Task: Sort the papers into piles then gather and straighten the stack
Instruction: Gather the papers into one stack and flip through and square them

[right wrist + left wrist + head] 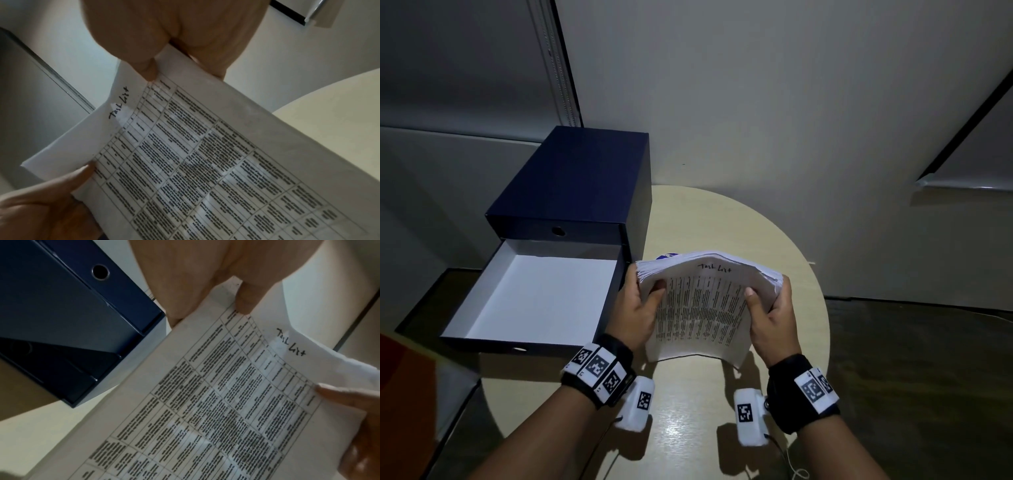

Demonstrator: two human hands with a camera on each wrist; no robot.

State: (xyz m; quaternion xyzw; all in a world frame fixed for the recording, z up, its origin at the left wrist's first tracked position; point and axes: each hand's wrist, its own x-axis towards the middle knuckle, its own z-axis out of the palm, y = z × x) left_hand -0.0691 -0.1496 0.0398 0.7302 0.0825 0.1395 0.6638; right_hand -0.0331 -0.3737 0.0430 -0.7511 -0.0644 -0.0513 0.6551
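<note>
A thick stack of white papers [702,305] stands on its lower edge on the round table [784,240], bowed toward me. Its top sheet is a printed table headed by handwriting. My left hand [643,301] grips the stack's left side, thumb on the front sheet and fingers behind. My right hand [770,305] grips the right side the same way. The left wrist view shows the same stack [216,402] with my left hand [205,293] above it. In the right wrist view the stack [205,162] sits below my right hand [164,56].
A dark blue drawer box [578,185] stands on the table's left, its lower drawer [534,301] pulled out and showing a white inside. The box sits close to my left hand. A wall is right behind the table. Dark floor lies to the right.
</note>
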